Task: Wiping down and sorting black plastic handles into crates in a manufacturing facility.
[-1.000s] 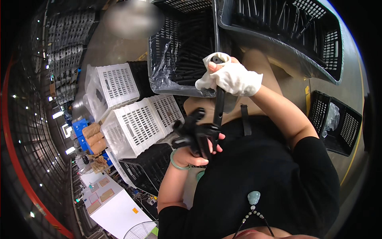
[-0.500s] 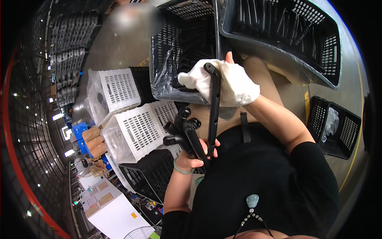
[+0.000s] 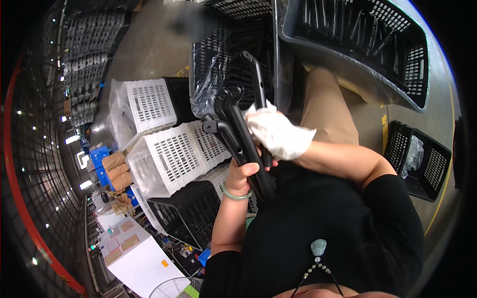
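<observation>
My left hand (image 3: 242, 175), with a green bangle at its wrist, is closed round the lower part of several black tubes (image 3: 240, 126) with bent, drilled ends. These ends point up and away from me. Beside them stands one more black tube (image 3: 257, 82), its far end free. A white cloth (image 3: 278, 133) lies round that tube's middle, with my right hand (image 3: 304, 150) closed on it. The cloth hides most of the right hand's fingers. The tube's near end reaches down to the left hand's fingertips.
Ahead stands a plastic-lined black crate (image 3: 195, 69) with black tubes inside. Another black crate (image 3: 343, 62) at the far right holds more of them. White crates (image 3: 176, 155) are stacked at the left. A small black crate (image 3: 421, 181) with clear plastic sits on the floor at right.
The cloth and right hand have slid down the single tube towards me, baring its far end. The left hand's bunch has tipped up and away from me.
</observation>
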`<state>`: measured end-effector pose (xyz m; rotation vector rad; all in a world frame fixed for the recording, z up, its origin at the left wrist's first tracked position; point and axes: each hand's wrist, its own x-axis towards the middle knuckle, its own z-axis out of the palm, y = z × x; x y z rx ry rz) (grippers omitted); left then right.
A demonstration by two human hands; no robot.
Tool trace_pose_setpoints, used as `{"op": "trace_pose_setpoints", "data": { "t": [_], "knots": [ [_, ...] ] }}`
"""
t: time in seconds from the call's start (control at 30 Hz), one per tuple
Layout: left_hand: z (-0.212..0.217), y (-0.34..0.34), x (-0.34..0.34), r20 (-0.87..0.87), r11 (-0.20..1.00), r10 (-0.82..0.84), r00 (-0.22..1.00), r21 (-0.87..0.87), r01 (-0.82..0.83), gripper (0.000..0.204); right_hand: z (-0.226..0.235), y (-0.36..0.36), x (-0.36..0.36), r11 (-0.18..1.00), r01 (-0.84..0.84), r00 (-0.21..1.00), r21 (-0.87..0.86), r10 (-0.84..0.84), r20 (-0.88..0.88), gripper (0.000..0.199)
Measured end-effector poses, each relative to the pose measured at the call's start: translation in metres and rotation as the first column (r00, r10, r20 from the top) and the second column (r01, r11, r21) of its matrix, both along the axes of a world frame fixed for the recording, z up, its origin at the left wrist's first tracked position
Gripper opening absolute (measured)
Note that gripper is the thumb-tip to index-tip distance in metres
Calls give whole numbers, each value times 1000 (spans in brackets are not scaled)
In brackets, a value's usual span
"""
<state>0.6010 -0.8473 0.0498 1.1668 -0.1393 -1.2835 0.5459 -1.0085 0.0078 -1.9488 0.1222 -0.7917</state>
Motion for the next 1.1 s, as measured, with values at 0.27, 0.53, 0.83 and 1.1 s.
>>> {"op": "trace_pose_setpoints", "data": {
  "t": [0.27, 0.53, 0.83, 1.1],
  "knots": [
    [-7, -24, -1, 77, 981, 57, 995, 183, -71, 53, -62, 16, -21, 971, -219, 933, -91, 182, -312, 17],
    [-5, -37, 21, 114, 984, -138, 984, 130, 123, 42, -73, -212, -101, 788, 527, 813, -319, -577, -82, 6],
    [-15, -44, 21, 30, 996, -78, 997, 46, 76, 34, -109, -272, -128, 839, 246, 867, -486, -414, -277, 28],
    [-4, -47, 9, 58, 987, -81, 995, 143, 72, 33, 0, -81, -18, 921, -141, 944, -362, 14, -331, 26]
  ]
}}
